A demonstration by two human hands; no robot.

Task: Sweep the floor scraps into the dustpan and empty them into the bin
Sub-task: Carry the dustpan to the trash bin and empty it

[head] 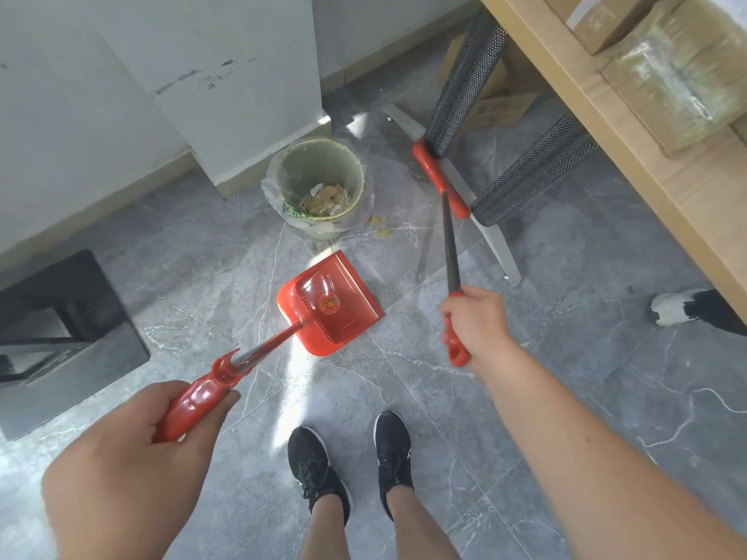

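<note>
While the left hand keeps its fingers curled tight on the dustpan handle, the right hand clamps the broom; the bin stands at twelve o'clock of the pan, with scraps beside it on the floor.

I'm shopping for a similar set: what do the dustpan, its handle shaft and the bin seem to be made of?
The dustpan looks like glossy red moulded plastic, with ridged teeth and a shine. Its shaft seems to be bare metal, silvery and reflective, ending in a shiny red plastic grip held by the left hand. The bin looks like pale green matte plastic, lined with a thin clear bag.
</note>
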